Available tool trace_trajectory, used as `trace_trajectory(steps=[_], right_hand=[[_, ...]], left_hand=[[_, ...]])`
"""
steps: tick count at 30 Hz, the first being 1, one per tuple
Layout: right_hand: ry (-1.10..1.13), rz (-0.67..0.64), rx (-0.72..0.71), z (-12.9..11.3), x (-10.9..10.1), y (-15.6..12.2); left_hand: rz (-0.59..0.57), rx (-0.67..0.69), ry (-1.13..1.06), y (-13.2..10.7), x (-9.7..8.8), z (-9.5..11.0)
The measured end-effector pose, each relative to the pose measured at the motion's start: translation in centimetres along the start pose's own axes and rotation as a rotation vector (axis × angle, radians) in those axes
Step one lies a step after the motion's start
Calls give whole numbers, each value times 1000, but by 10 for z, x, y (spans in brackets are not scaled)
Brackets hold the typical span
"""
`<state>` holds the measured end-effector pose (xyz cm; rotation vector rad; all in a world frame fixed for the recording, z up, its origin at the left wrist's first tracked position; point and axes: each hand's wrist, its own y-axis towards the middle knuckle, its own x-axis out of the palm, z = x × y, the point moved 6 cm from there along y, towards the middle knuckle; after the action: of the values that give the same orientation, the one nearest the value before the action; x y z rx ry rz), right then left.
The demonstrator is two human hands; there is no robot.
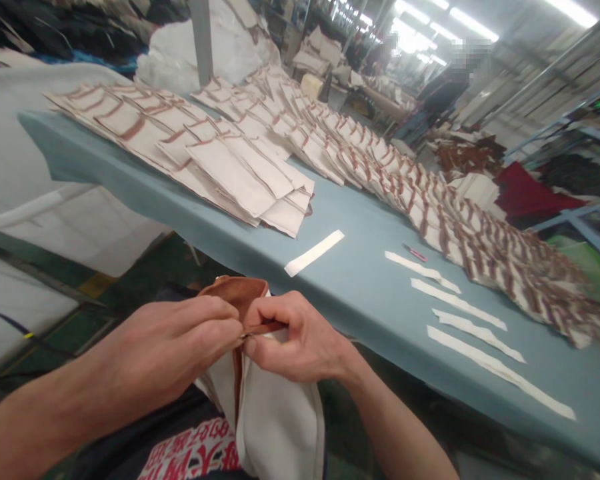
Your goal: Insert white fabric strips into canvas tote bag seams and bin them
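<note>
A cream fabric piece with brown trim (283, 420), which looks like a sewn bag panel, hangs in front of my body. My left hand (195, 330) pinches its brown edge from the left, fingers pressed together. Close against it, my right hand (295, 337) is closed on the same edge, with a narrow brown strip (267, 328) between thumb and forefinger. Above the hands, a brown flap (237, 290) curls upward. The fingertips nearly touch, and any small thing between them is hidden.
A long blue-green table (360, 280) crosses in front of me. Piles of cream pieces with brown trim (230, 167) lie along it. Loose white strips (315, 253) and a small pink-handled tool (416, 253) rest nearer. White bins (70, 220) stand left; a person (440, 87) is far back.
</note>
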<state>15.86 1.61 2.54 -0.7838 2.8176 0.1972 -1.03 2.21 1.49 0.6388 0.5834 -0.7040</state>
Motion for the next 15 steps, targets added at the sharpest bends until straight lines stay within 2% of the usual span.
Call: trace_trajectory(steps=[3, 5, 8, 11, 13, 15], right_hand=[[172, -38, 123, 10, 3, 0], [260, -37, 198, 19, 5, -1], [371, 2, 231, 28, 5, -3], [492, 6, 218, 34, 9, -5], [507, 25, 224, 37, 10, -5], [461, 66, 237, 40, 10, -3]], left_hand=[[47, 179, 73, 0, -2, 11], [86, 238, 138, -1, -3, 13], [121, 278, 239, -6, 0, 10], [105, 320, 327, -11, 8, 7], [113, 320, 365, -10, 12, 7], [169, 307, 376, -8, 13, 8]])
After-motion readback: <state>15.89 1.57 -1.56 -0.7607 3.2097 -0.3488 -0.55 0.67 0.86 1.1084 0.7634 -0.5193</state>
